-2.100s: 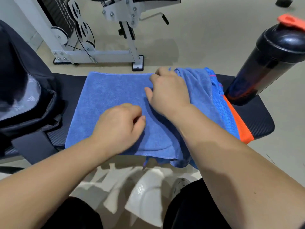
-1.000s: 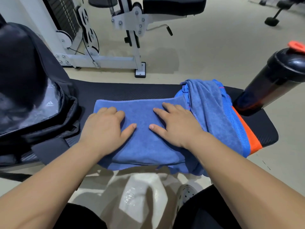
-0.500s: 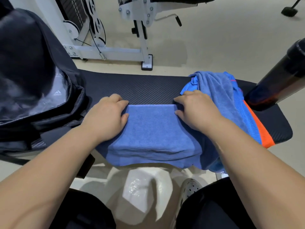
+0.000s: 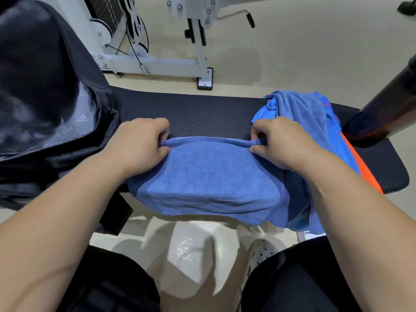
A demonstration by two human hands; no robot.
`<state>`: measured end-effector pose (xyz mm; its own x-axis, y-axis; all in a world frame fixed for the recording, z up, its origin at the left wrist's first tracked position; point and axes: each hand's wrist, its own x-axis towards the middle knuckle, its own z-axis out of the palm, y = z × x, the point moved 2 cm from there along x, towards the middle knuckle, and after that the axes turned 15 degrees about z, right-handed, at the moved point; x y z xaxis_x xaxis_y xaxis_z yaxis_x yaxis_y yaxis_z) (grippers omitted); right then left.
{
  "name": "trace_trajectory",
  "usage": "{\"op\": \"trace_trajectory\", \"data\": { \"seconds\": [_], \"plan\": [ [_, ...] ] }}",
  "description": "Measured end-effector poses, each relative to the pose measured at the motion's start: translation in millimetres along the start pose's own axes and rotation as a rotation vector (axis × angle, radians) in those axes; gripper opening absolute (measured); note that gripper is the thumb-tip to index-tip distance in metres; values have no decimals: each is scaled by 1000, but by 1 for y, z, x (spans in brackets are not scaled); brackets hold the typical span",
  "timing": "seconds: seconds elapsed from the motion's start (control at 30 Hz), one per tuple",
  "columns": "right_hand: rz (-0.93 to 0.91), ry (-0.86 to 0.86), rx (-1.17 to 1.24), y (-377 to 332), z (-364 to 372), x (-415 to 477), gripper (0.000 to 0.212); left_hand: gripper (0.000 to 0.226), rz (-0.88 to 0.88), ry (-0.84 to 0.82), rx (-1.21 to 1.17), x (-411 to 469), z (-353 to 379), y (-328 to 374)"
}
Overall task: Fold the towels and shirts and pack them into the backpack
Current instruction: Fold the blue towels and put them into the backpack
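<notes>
Two pinched corners, one folded towel (image 4: 202,174) on the bench (image 4: 202,109).
Open black backpack (image 4: 45,86) leftmost; left grip (image 4: 139,143) pinching towel's far left corner; right grip (image 4: 281,143) pinching far right corner; blue-and-orange pile (image 4: 310,115) beside it; dark bottle (image 4: 382,109) rightmost.

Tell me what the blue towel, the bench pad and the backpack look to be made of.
The towel: soft terry or microfibre cloth, by its matte nap and stitched hem. The bench pad: likely vinyl with a carbon-weave embossed pattern, slightly glossy. The backpack: probably synthetic fabric, with a faint sheen and a zip.
</notes>
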<state>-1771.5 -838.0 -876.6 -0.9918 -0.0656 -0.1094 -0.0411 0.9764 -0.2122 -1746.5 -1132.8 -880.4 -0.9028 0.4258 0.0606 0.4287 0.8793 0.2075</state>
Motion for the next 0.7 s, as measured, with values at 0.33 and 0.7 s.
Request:
{"op": "trace_trajectory", "data": {
  "seconds": [0.33,0.7],
  "plan": [
    [-72,-154,285,20,-18,-2,18,26,-59,53,-278,-7,-26,-15],
    [-10,-51,150,10,-44,50,18,33,-3,170,-104,31,-47,-38]
  ]
}}
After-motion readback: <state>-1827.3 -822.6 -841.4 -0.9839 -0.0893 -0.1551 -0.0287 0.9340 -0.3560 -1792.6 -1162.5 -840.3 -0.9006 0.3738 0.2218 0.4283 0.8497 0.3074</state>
